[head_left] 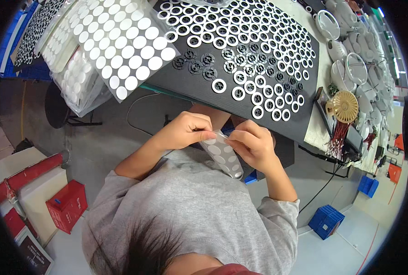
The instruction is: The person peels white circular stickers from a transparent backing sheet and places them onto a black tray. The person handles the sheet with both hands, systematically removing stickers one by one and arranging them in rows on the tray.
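Observation:
Between my two hands, just short of the table's near edge, hangs a curled sheet of round stickers (222, 158), pale dots on a see-through backing. My left hand (188, 130) pinches its upper left corner between thumb and forefinger. At the upper right corner my right hand (252, 143) pinches too, fingers bent inward. On the black table beyond lie rows of small black round parts with white rings (219, 85). Among them are several bare black round parts (209, 73) without a white ring.
Flat sheets of white round stickers (124, 50) overhang the table's left side, with plastic-bagged ones (78, 75) below. At right sit a gold handheld fan (343, 107) and piled white plastic housings (355, 68). Crates, red (69, 206) and blue (326, 222), stand on the floor.

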A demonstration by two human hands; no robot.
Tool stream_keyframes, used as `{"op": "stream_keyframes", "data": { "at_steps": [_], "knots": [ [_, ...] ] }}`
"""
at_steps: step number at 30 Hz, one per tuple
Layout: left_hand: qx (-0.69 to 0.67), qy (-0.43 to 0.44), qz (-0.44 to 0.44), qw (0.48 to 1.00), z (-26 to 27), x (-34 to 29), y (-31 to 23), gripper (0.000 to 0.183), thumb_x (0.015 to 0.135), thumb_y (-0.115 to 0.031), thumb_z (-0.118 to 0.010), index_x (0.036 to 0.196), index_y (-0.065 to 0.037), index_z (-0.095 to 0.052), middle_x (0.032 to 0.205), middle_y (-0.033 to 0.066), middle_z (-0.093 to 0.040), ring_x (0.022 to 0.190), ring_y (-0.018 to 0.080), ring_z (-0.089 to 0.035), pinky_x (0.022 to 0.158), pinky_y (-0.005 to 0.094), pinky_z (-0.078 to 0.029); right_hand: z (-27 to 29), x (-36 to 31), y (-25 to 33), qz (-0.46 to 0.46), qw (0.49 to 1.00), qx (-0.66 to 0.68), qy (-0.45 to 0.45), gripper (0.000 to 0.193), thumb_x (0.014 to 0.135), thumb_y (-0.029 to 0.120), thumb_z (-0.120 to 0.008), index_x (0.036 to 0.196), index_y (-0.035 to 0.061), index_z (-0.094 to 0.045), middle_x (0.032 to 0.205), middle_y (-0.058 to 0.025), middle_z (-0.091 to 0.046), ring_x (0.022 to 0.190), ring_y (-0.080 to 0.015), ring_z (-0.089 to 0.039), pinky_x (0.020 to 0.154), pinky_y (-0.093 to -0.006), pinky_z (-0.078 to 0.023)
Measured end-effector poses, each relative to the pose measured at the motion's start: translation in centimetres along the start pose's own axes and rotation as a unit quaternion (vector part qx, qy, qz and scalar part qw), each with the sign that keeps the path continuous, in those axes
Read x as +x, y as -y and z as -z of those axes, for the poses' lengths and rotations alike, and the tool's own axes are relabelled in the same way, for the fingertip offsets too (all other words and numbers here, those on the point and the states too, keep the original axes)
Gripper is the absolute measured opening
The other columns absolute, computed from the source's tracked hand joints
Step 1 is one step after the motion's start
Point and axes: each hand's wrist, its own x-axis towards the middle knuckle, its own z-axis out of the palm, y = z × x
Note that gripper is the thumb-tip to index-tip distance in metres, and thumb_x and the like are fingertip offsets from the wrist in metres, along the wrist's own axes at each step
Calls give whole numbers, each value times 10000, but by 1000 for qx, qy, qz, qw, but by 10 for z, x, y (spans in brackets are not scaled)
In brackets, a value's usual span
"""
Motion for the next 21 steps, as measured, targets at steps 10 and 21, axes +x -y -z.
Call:
{"op": "stream_keyframes", "data": {
  "at_steps": [10, 21],
  "knots": [
    [-214, 13, 72, 974, -1, -2, 14, 234, 834, -174, -573, 734, 38, -585, 691, 18, -541, 637, 71, -467, 564, 212, -371, 0, -4, 0, 62, 998, 9, -5, 191, 638, 26, -678, 775, 33, -544, 581, -52, -463, 471, -193, -476, 409, -294, -365],
    [-187, -23, 60, 980, -9, 0, 6, 250, 854, -171, -549, 692, 19, -542, 668, -16, -494, 629, 38, -422, 550, 190, -340, 23, -11, -4, -131, 970, 204, -34, 106, 716, 3, -649, 740, 12, -547, 655, -34, -551, 534, -72, -508, 446, -199, -386]
  ]
}}
